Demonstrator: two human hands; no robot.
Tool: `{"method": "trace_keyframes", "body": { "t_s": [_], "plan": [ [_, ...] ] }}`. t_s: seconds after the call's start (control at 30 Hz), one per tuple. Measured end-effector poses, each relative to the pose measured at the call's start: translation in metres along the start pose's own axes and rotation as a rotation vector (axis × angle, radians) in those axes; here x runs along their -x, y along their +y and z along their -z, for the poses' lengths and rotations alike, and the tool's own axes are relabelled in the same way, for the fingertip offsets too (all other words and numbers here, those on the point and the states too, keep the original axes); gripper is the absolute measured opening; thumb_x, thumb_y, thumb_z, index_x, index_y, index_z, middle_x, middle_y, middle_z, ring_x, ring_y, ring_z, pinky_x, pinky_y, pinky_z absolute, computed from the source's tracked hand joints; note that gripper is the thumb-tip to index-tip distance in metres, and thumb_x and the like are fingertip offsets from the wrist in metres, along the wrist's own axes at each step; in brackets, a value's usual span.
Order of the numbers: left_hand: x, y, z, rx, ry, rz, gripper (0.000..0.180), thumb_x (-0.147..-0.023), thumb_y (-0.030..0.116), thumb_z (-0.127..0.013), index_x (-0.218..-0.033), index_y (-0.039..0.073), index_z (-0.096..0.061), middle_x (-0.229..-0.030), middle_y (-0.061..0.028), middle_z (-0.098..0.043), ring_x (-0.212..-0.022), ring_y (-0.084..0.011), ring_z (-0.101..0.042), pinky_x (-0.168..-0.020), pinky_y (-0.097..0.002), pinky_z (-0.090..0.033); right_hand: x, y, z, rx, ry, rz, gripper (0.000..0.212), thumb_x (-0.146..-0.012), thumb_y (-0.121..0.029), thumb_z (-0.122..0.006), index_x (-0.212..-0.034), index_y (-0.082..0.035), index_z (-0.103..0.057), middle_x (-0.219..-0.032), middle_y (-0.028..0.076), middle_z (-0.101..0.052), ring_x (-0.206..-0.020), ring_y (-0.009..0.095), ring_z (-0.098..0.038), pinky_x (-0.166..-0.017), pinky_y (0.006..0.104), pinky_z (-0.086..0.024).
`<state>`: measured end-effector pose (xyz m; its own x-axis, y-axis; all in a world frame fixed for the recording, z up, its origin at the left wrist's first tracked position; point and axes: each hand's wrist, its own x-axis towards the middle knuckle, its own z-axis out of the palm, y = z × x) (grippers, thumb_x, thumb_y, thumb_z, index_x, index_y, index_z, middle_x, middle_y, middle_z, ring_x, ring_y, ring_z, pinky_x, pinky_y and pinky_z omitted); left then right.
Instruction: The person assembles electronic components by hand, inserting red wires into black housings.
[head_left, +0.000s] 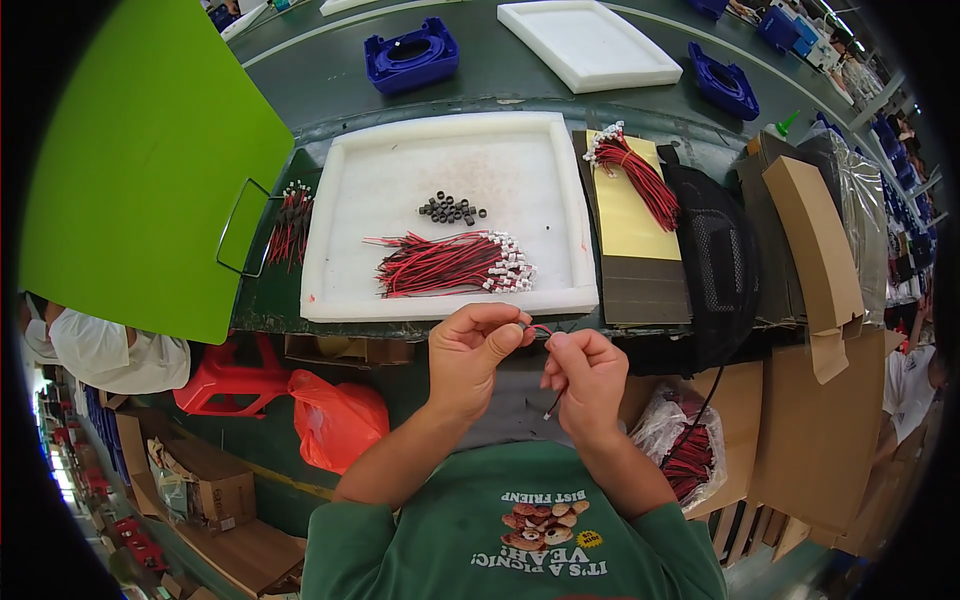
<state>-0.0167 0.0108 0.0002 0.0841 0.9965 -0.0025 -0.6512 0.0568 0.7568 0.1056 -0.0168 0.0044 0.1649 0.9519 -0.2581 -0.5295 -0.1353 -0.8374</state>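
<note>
Both of my hands work close together just in front of a white foam tray (585, 230). Between my left hand (470, 355) and my right hand (585, 380) runs a short red-and-black wire lead (541, 328). My left thumb and fingertips pinch one end, next to a small dark piece too small to make out for sure. The right fingers are closed on the lead, and a thin tail hangs below them. Inside the tray lie a bundle of red-and-black wire leads (430, 265) with white connectors and a pile of small black rings (450, 209).
Right of the tray, more wire leads (645, 185) rest on a yellow sheet (625, 220) beside a black mesh bag (715, 260). A green panel (150, 170) stands left, near another wire bundle (291, 225). Blue plastic housings (412, 55) and a foam lid (590, 50) sit behind.
</note>
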Motion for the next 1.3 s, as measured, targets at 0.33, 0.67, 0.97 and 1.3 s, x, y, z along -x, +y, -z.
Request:
{"method": "trace_keyframes", "body": {
  "t_s": [0.33, 0.67, 0.97, 1.3],
  "plan": [
    [0.001, -0.004, 0.006, -0.140, 0.032, -0.090, 0.019, -0.076, 0.004, -0.062, -0.093, -0.001, -0.055, -0.088, -0.0114, -0.059, -0.077, -0.0176, -0.059, -0.071, -0.0312, -0.050, 0.011, 0.009, -0.002, 0.581, -0.066, 0.671, 0.004, -0.078, -0.002, -0.059, -0.075, 0.001, -0.059, -0.060, 0.001, -0.055, -0.054, 0.002, -0.047, -0.048, 0.0159, -0.037],
    [0.004, -0.006, 0.005, 0.020, 0.017, 0.013, 0.016, -0.076, 0.003, -0.061, -0.091, -0.002, -0.057, -0.086, -0.0113, -0.061, -0.076, -0.0155, -0.059, -0.072, -0.0278, -0.050, -0.004, 0.001, -0.005, 0.540, -0.039, 0.527, 0.010, -0.076, -0.005, -0.062, -0.084, 0.001, -0.063, -0.061, 0.005, -0.058, -0.051, 0.007, -0.050, -0.046, 0.0203, -0.038],
    [0.008, -0.008, 0.001, 0.145, 0.080, 0.085, 0.018, -0.077, 0.003, -0.061, -0.094, -0.002, -0.056, -0.087, -0.0105, -0.061, -0.077, -0.0144, -0.058, -0.072, -0.0258, -0.048, -0.009, 0.013, -0.008, 0.862, -0.004, 1.043, 0.014, -0.073, -0.001, -0.063, -0.087, 0.002, -0.062, -0.060, 0.008, -0.056, -0.050, 0.016, -0.053, -0.046, 0.0247, -0.041],
    [0.004, -0.013, 0.007, 0.142, 0.059, 0.217, 0.027, -0.078, -0.001, -0.057, -0.104, -0.001, -0.050, -0.087, -0.0096, -0.060, -0.078, -0.0137, -0.057, -0.073, -0.0238, -0.047, -0.001, 0.010, -0.010, 0.924, 0.028, 1.000, 0.027, -0.073, -0.003, -0.064, -0.098, 0.002, -0.056, -0.067, 0.008, -0.059, -0.053, 0.015, -0.054, -0.048, 0.0244, -0.044]
  ]
}}
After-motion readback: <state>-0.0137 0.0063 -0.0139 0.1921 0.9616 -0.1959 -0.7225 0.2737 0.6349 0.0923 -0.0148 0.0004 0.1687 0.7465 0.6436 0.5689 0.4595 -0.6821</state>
